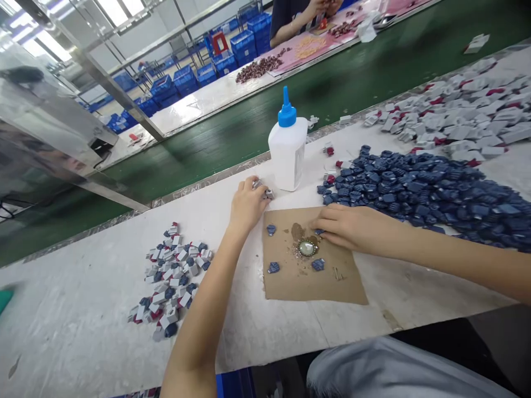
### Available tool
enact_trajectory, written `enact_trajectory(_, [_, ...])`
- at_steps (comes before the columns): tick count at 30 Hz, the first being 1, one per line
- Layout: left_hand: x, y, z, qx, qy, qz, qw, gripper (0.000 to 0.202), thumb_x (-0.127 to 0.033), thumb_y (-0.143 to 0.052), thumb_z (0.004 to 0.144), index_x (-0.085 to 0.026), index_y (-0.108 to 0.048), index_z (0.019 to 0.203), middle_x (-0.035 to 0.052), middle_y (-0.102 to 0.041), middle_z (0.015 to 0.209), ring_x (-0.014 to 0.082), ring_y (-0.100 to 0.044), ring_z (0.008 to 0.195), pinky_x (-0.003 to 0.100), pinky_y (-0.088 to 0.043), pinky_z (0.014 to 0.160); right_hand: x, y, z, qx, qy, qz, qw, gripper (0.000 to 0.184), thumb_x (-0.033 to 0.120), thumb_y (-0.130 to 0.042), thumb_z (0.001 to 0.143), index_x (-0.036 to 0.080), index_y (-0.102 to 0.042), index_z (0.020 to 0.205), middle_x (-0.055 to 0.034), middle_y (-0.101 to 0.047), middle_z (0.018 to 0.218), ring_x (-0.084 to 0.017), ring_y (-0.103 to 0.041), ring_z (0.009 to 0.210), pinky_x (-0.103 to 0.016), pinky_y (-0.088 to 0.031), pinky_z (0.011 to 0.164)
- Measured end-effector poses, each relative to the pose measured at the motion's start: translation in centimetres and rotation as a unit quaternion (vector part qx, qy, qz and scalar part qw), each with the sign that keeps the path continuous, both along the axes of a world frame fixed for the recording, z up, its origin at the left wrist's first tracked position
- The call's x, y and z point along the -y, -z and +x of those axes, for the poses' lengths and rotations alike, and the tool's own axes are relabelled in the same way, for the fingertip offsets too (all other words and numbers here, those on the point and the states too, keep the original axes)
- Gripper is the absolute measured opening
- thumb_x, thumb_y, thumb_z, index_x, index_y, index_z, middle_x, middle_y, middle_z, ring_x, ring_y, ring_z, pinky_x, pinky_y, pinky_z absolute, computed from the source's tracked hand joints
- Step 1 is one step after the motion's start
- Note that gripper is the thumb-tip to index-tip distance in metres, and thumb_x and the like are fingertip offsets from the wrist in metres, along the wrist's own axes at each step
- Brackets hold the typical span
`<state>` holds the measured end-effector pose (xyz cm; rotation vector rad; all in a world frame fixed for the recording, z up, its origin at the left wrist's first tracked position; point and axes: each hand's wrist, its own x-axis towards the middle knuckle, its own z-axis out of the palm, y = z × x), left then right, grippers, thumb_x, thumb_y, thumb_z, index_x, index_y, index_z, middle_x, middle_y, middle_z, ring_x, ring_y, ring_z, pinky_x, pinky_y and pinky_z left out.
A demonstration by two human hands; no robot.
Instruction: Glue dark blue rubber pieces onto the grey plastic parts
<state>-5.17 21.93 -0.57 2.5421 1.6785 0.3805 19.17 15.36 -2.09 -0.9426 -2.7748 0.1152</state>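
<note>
The left hand (248,204) is on the counter (99,265) at the far left corner of a brown cardboard sheet (302,288), its fingers curled around small grey pieces (267,193); how many it has, I cannot tell. The right hand (346,225) reaches in from the right over the cardboard sheet, fingers close together and bent, the tips at a dark-blue piece (319,231); whether they grip it, I cannot tell. Three other blue pieces (318,265) lie apart on the sheet, two toward its left edge and one right of the middle. Between them sits a small round object (307,249) with a pale centre and dark rim, brown stains and grit around it.

A white bottle (286,157) with a blue nozzle cap stands upright just beyond the left hand, blocking part of the view of the green strip (232,141) behind. To the right, a large blue heap (406,188) comes close to the right forearm, which hides some of its near side; farther off spreads a grey-and-red heap (468,119). Left of the left forearm is a mixed pile (172,282) of grey, blue and red parts. Across the green strip, a co-worker (298,19) is at another counter (194,113), with blue crates (185,81) behind it
</note>
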Motion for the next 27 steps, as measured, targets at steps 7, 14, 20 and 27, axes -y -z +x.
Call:
enact_trajectory(7, [4.7,-2.0,-0.5,0.269,-0.039,-0.077,0.959,0.023,-0.03,-0.048,0.089,-0.02,-0.058,0.107,0.0045,-0.062,0.089,0.0137,-0.057,0.068,0.025,-0.048,0.057,1.3,-2.5,-0.5,-0.159,0.042,-0.163,0.973,0.03,0.03,-0.038,0.091,0.018,-0.062,0.104,-0.0083,-0.061,0.085,-0.018,-0.059,0.071,-0.028,-0.046,0.06])
enact_trajectory(14, [12.3,-3.3,-1.0,0.552,-0.142,-0.218,0.792,0.033,-0.044,-0.051,0.087,-0.021,-0.055,0.11,-0.002,-0.049,0.071,0.0087,-0.045,0.053,0.02,-0.04,0.045,2.8,-3.7,-1.3,-0.168,0.047,-0.189,0.966,0.036,0.03,-0.036,0.092,0.02,-0.052,0.123,-0.0077,-0.068,0.095,-0.019,-0.065,0.075,-0.029,-0.049,0.061])
enact_trajectory(20, [15.9,-1.0,-1.8,0.568,-0.232,-0.167,0.772,0.033,-0.043,-0.057,0.085,-0.021,-0.053,0.109,-0.0021,-0.055,0.072,0.0086,-0.048,0.056,0.02,-0.043,0.05,0.5,-1.9,-0.5,-0.136,0.045,-0.132,0.981,0.035,0.039,-0.037,0.093,0.019,-0.064,0.104,-0.0083,-0.067,0.089,-0.02,-0.064,0.074,-0.03,-0.048,0.061])
enact_trajectory(27, [16.2,1.5,-1.1,0.668,-0.284,-0.134,0.675,0.031,-0.047,-0.06,0.081,-0.019,-0.057,0.094,-0.0041,-0.051,0.064,0.0079,-0.048,0.053,0.018,-0.04,0.045,-3.6,-1.8,-5.0,-0.027,0.047,-0.044,0.998,0.043,0.036,-0.031,0.096,0.014,-0.055,0.124,-0.0126,-0.063,0.097,-0.021,-0.06,0.078,-0.028,-0.041,0.056])
